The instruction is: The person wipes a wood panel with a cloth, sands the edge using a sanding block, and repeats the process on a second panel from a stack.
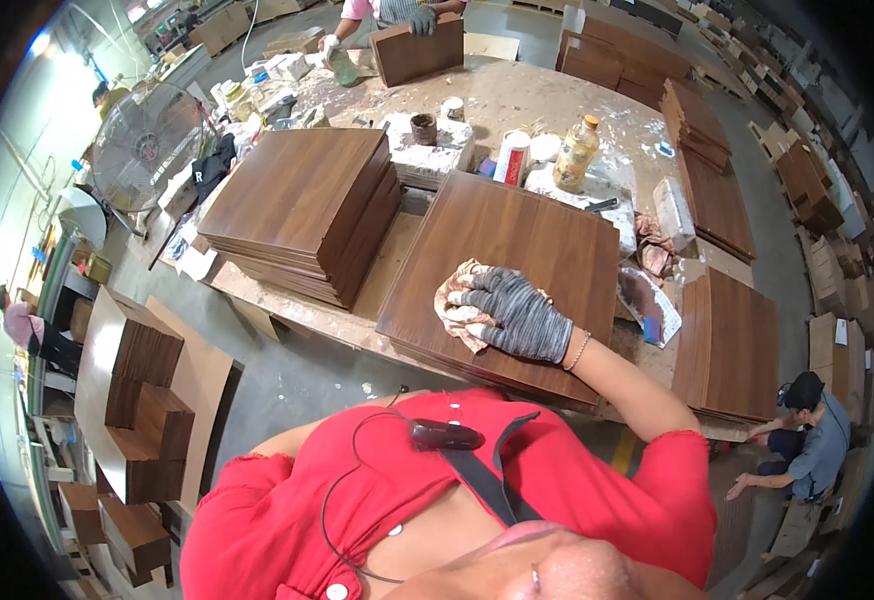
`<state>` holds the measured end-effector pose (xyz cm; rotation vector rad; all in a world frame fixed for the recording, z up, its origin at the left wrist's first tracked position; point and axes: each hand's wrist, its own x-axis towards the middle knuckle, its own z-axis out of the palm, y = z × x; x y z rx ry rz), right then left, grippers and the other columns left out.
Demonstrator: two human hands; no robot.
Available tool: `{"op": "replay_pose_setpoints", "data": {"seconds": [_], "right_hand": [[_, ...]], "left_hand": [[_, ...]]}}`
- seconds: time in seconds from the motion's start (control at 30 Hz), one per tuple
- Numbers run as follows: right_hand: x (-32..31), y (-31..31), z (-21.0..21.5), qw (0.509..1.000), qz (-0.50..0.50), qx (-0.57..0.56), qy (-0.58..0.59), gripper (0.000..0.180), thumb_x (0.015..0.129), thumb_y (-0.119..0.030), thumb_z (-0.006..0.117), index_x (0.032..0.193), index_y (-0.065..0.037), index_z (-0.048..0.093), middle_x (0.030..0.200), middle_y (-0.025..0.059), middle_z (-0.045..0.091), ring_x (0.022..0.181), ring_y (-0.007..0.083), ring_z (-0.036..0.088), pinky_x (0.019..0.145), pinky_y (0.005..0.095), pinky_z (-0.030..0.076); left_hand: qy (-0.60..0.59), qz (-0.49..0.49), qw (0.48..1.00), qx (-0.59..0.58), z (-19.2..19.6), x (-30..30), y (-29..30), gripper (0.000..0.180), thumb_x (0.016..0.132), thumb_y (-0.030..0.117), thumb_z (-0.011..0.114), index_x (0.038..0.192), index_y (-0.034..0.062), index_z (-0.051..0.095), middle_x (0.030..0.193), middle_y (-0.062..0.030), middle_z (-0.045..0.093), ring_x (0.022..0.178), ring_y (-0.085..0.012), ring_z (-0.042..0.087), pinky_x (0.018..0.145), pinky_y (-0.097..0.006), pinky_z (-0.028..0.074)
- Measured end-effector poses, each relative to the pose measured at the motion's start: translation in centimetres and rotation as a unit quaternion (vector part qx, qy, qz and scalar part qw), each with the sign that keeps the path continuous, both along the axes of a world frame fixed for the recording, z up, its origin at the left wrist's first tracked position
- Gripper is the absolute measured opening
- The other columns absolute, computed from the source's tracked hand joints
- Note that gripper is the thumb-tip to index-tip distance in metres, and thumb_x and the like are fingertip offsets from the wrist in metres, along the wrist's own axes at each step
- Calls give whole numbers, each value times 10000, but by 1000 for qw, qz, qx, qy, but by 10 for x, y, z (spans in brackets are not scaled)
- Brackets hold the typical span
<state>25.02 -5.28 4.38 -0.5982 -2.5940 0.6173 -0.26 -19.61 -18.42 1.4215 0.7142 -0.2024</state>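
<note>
My right hand point(522, 315), in a grey knit glove, presses a crumpled, stained rag point(460, 303) against a dark brown wood panel point(517, 235). The fingers are bent over the rag. This panel tops a stack in front of me, and the hand rests near its front middle. My left arm hangs down beside my body, and its hand is hidden. Left of the panel stands a taller stack of similar brown panels point(302, 195). To the right is a lower panel stack point(727, 345).
Behind the panel stand a bottle of yellowish liquid point(577, 155), a white can point(512, 158) and a brown-stained cup point(423, 128). A fan point(152, 145) is at the far left. Across the table a gloved co-worker point(422, 20) holds a panel; another person point(812, 435) bends at the right.
</note>
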Motion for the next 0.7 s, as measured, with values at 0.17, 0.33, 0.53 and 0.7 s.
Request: {"op": "replay_pose_setpoints", "data": {"seconds": [0.17,0.33,0.53,0.7], "right_hand": [[3,-4,1,983,-81,150,-60,494,927,-316,599,1391,-149,573,1483,240,435,1410,414,376,1193,498,251],[2,8,-5,987,-6,143,-67,435,946,-360,574,1336,-171,598,1385,244,501,1363,415,418,1174,521,268],[13,43,-7,998,-6,-36,57,309,1021,-244,466,1187,-59,649,1162,156,634,1113,320,576,1027,437,407],[84,156,30,928,-226,168,243,215,996,-192,516,1102,-37,623,1050,143,612,1032,302,564,973,417,430]], "left_hand": [[8,15,1000,-24,7,-6,4,381,1015,314,531,1271,53,638,1120,-96,727,959,-224,699,822,-386,545],[-5,65,997,-43,-14,-14,6,379,1023,316,521,1273,55,636,1111,-95,729,951,-221,701,809,-383,549],[-88,244,965,-42,-48,-23,19,376,1032,318,509,1275,58,633,1100,-93,732,940,-217,704,793,-379,552],[-182,435,836,-279,-7,-39,4,414,1087,325,362,1345,85,580,1087,-113,733,913,-206,693,812,-312,529]]}}
